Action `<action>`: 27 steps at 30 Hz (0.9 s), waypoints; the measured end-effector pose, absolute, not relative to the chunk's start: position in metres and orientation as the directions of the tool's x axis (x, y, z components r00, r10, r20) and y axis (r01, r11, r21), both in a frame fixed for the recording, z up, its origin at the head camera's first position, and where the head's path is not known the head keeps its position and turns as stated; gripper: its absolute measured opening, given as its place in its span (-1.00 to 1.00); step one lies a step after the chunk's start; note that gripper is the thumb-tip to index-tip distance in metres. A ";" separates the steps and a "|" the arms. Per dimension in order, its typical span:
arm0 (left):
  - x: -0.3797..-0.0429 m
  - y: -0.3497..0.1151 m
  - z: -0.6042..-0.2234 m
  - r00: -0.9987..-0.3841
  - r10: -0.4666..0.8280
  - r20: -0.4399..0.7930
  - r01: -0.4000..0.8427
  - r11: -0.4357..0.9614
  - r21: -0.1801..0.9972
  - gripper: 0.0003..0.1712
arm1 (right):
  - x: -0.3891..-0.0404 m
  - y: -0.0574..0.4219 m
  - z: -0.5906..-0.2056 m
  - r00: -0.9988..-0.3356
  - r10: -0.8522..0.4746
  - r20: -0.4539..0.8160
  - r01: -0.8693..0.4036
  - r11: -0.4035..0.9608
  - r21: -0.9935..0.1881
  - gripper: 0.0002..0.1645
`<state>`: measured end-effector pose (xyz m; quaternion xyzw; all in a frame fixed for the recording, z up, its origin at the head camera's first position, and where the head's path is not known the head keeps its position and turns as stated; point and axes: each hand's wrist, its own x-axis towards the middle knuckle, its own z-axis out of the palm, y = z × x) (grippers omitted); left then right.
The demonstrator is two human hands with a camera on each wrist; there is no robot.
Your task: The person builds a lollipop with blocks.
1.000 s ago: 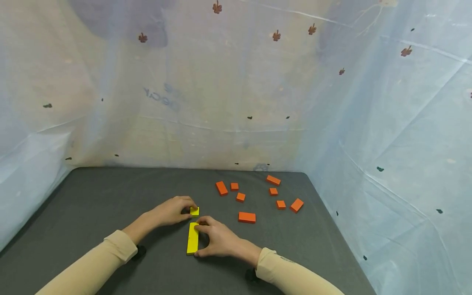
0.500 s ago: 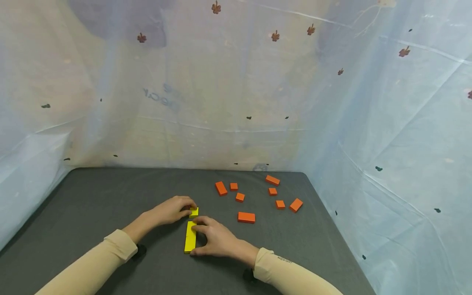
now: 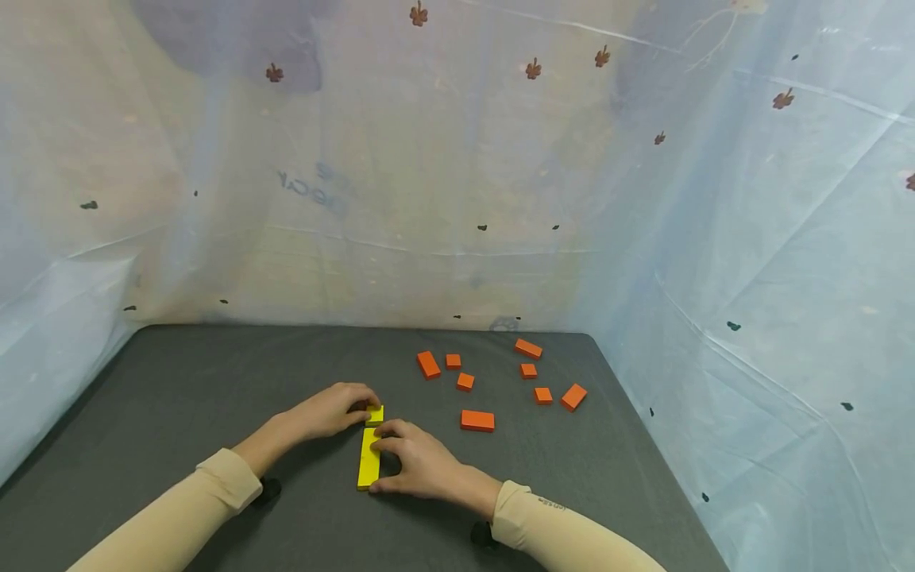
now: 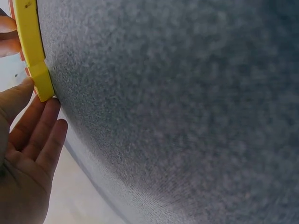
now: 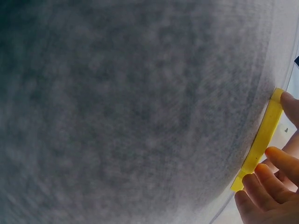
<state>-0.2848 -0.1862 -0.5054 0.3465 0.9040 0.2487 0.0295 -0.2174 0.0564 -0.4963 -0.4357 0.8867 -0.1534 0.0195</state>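
Note:
My left hand (image 3: 332, 409) pinches a small yellow block (image 3: 375, 415) at the far end of a long yellow block (image 3: 368, 461). My right hand (image 3: 423, 463) grips that long block along its right side, thumb at the near end and fingers at the far end. Both blocks lie in line on the dark table, end to end. In the left wrist view the small block (image 4: 42, 83) appears to touch the long one (image 4: 29, 32). The right wrist view shows the long block (image 5: 262, 133) beside fingers.
Several orange blocks lie scattered on the table (image 3: 214, 373) to the right and farther back. The nearest is an orange rectangular block (image 3: 477, 421), right of my right hand. Translucent plastic sheeting (image 3: 429, 183) hangs behind and at the sides.
The long yellow block shifted slightly left with my right hand. My left hand then drew the small yellow block nearer, and the gap between the two blocks closed.

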 end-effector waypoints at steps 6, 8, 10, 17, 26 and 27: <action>-0.282 -0.186 -0.507 -0.749 0.651 0.123 0.622 0.628 0.467 -0.77 | -0.217 0.056 -0.496 -0.620 -0.778 0.099 -0.765 0.573 -0.293 -0.33; -0.281 -0.186 -0.508 -0.747 0.653 0.125 0.624 0.625 0.469 -0.77 | -0.217 0.056 -0.496 -0.620 -0.778 0.101 -0.767 0.574 -0.286 -0.33; -0.280 -0.187 -0.508 -0.747 0.653 0.125 0.624 0.623 0.471 -0.77 | -0.217 0.056 -0.496 -0.619 -0.779 0.102 -0.769 0.574 -0.283 -0.33; -0.279 -0.187 -0.509 -0.744 0.656 0.125 0.627 0.620 0.471 -0.79 | -0.217 0.056 -0.496 -0.615 -0.782 0.099 -0.771 0.571 -0.282 -0.33; -0.275 -0.187 -0.507 -0.745 0.658 0.110 0.617 0.617 0.488 -0.80 | -0.216 0.057 -0.495 -0.624 -0.777 0.088 -0.762 0.579 -0.289 -0.32; -0.275 -0.187 -0.507 -0.745 0.658 0.110 0.618 0.617 0.488 -0.80 | -0.216 0.057 -0.495 -0.623 -0.777 0.086 -0.762 0.579 -0.289 -0.32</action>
